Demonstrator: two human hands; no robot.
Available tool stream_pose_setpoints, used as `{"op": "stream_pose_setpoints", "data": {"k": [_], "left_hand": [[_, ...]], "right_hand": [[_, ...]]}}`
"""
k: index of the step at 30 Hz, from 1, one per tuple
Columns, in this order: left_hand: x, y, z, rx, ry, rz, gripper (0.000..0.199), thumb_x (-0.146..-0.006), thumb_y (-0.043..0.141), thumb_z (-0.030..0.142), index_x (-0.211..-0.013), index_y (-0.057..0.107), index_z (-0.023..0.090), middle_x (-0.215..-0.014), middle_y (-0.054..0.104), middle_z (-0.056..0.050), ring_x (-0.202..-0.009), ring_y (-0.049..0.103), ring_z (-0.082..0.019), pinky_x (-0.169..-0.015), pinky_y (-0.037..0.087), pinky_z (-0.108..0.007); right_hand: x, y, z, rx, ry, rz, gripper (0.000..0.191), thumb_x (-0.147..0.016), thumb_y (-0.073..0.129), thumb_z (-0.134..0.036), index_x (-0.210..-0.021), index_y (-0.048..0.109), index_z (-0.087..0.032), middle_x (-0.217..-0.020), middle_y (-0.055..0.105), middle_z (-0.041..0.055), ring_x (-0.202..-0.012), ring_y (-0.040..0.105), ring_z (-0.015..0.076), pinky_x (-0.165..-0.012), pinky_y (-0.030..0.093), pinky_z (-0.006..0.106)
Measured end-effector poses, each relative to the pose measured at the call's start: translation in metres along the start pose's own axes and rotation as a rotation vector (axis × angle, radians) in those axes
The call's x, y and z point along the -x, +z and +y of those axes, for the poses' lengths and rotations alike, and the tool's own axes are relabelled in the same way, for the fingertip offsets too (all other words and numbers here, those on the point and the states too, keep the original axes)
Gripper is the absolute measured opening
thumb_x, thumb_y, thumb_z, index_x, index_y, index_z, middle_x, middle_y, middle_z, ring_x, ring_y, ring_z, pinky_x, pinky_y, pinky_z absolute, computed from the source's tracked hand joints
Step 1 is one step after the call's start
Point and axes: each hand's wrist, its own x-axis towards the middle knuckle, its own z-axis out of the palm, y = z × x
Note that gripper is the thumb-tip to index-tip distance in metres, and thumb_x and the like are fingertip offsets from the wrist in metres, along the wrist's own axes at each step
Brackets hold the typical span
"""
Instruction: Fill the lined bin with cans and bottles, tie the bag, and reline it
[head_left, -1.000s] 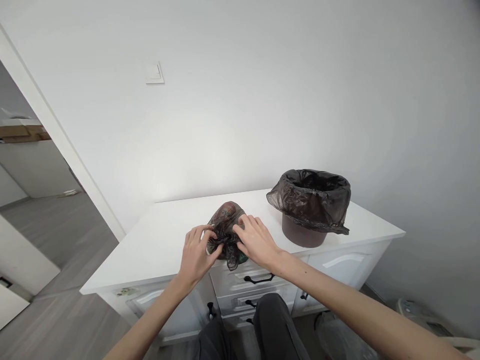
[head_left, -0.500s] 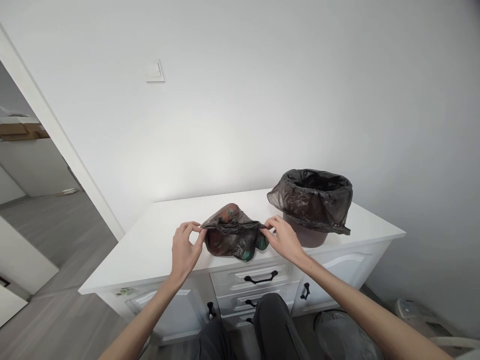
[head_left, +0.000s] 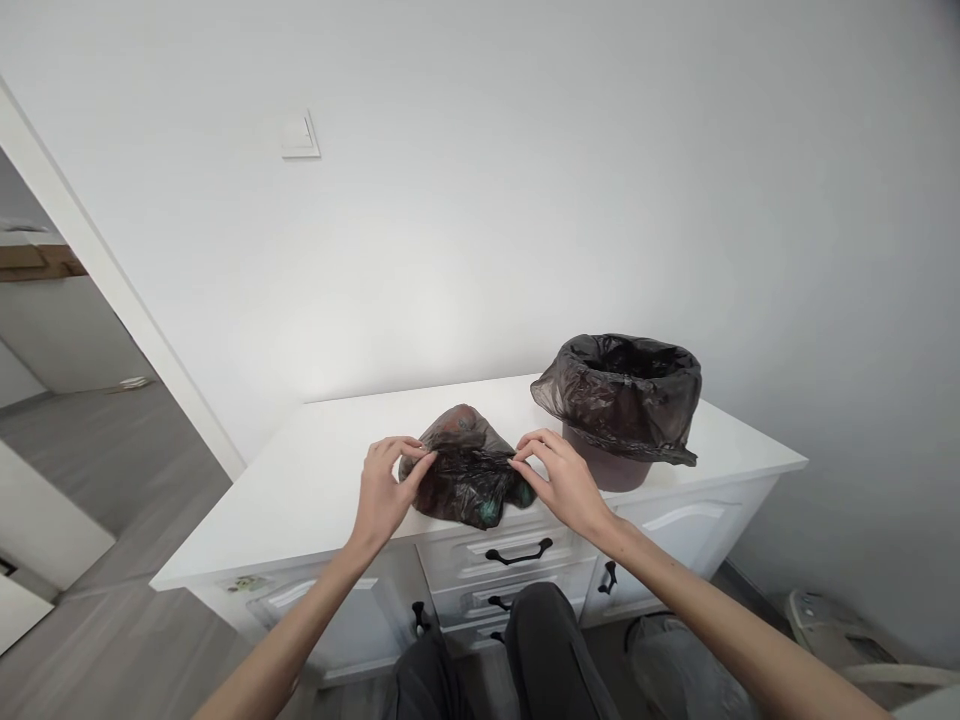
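Evidently, both our hands are occupied with the dark translucent bag (head_left: 466, 490), which lies near the front edge of the white tabletop (head_left: 337, 460). Clock positions below are taken from the bag. Our left hand (head_left: 382, 490), at 9 o'clock, pinches a fold of the film between thumb and fingers; our right hand (head_left: 566, 485), at 3 o'clock, pinches the opposite side likewise, so a creased band spans the two grips. Through the film we note a reddish-brown item (head_left: 462, 422) at the far side and a green patch (head_left: 489, 512) toward 5 o'clock; we cannot identify either.

Toward 2 o'clock, just beyond our right hand, a brown bin (head_left: 607, 472) stands upright on the tabletop, with a black liner (head_left: 630, 415) folded over its rim. We record a wall switch (head_left: 301, 138) at 11 o'clock and a black drawer handle (head_left: 519, 553) at 5 o'clock, below the tabletop edge.
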Motion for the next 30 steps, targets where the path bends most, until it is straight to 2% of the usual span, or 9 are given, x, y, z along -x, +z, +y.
{"op": "stream_pose_setpoints", "data": {"k": [2, 6, 11, 14, 17, 21, 25, 27, 30], "left_hand": [[0.003, -0.005, 0.001, 0.148, -0.113, 0.027, 0.02, -0.095, 0.07, 0.045, -0.091, 0.068, 0.026, -0.117, 0.074, -0.005, -0.118, 0.064, -0.026, -0.106, 0.046, -0.043], [0.006, -0.008, 0.008, 0.419, -0.322, 0.047, 0.029, -0.092, 0.072, 0.053, -0.097, 0.068, 0.024, -0.124, 0.074, -0.007, -0.125, 0.065, -0.026, -0.111, 0.045, -0.04], [-0.004, -0.016, 0.006, 0.53, -0.582, 0.122, 0.049, -0.085, 0.074, 0.064, -0.105, 0.066, 0.021, -0.111, 0.077, -0.008, -0.121, 0.066, -0.028, -0.111, 0.045, -0.043], [-0.01, -0.029, 0.003, 0.491, -0.681, 0.133, 0.058, -0.08, 0.075, 0.07, -0.106, 0.067, 0.019, -0.118, 0.075, -0.012, -0.126, 0.063, -0.031, -0.111, 0.044, -0.046], [-0.012, -0.039, 0.005, 0.4, -0.689, 0.136, 0.06, -0.078, 0.074, 0.073, -0.103, 0.067, 0.019, -0.119, 0.074, -0.014, -0.126, 0.062, -0.033, -0.107, 0.047, -0.048], [-0.007, -0.035, 0.02, 0.25, -0.486, 0.166, 0.047, -0.091, 0.062, 0.066, -0.104, 0.06, 0.021, -0.123, 0.069, -0.015, -0.122, 0.062, -0.033, -0.106, 0.049, -0.052], [0.01, -0.024, 0.048, -0.075, -0.032, 0.324, 0.029, -0.096, 0.061, 0.041, -0.118, 0.052, 0.024, -0.13, 0.059, -0.016, -0.13, 0.056, -0.033, -0.11, 0.047, -0.057], [0.02, -0.018, 0.06, -0.194, 0.235, 0.225, 0.029, -0.096, 0.06, 0.031, -0.123, 0.051, 0.026, -0.126, 0.062, -0.014, -0.127, 0.059, -0.032, -0.109, 0.048, -0.056], [0.033, -0.007, 0.07, -0.282, 0.497, -0.085, 0.039, -0.096, 0.057, 0.022, -0.134, 0.05, 0.026, -0.13, 0.067, -0.011, -0.126, 0.061, -0.03, -0.109, 0.048, -0.052]], "right_hand": [[0.007, 0.001, 0.004, -0.069, 0.008, -0.013, 0.011, -0.103, 0.06, -0.026, -0.113, 0.065, -0.027, -0.116, 0.069, 0.0076, -0.11, 0.066, 0.0261, -0.095, 0.053, 0.041], [0.01, 0.009, 0.002, -0.089, 0.011, -0.094, 0.047, -0.096, 0.072, -0.027, -0.14, 0.056, -0.028, -0.13, 0.069, 0.0086, -0.12, 0.062, 0.0282, -0.101, 0.052, 0.045], [0.008, 0.001, -0.015, -0.131, -0.088, -0.169, 0.016, -0.095, 0.064, -0.01, -0.098, 0.067, -0.026, -0.103, 0.075, 0.0039, -0.11, 0.061, 0.0254, -0.096, 0.05, 0.042], [0.019, -0.013, -0.023, -0.205, -0.098, -0.131, 0.019, -0.095, 0.059, -0.007, -0.096, 0.063, -0.025, -0.097, 0.072, 0.0033, -0.103, 0.061, 0.0242, -0.091, 0.05, 0.038], [0.035, -0.024, -0.025, -0.29, 0.033, -0.057, 0.02, -0.091, 0.057, -0.007, -0.099, 0.061, -0.026, -0.096, 0.069, 0.0031, -0.098, 0.062, 0.023, -0.086, 0.051, 0.035], [0.046, -0.03, -0.024, -0.354, 0.189, 0.014, 0.027, -0.086, 0.058, -0.01, -0.109, 0.06, -0.025, -0.1, 0.066, 0.0037, -0.101, 0.063, 0.0236, -0.092, 0.051, 0.037], [0.041, -0.033, -0.024, -0.37, 0.195, -0.014, 0.031, -0.085, 0.056, -0.01, -0.111, 0.063, -0.026, -0.098, 0.065, 0.0035, -0.102, 0.062, 0.0246, -0.095, 0.05, 0.039], [0.037, -0.034, -0.025, -0.366, 0.161, -0.043, 0.03, -0.086, 0.055, -0.009, -0.108, 0.065, -0.026, -0.098, 0.065, 0.0035, -0.102, 0.061, 0.0243, -0.094, 0.05, 0.039], [0.034, -0.036, -0.029, -0.341, 0.108, -0.077, 0.028, -0.088, 0.054, -0.008, -0.103, 0.068, -0.027, -0.101, 0.063, 0.0048, -0.105, 0.06, 0.0241, -0.093, 0.05, 0.038]]}}
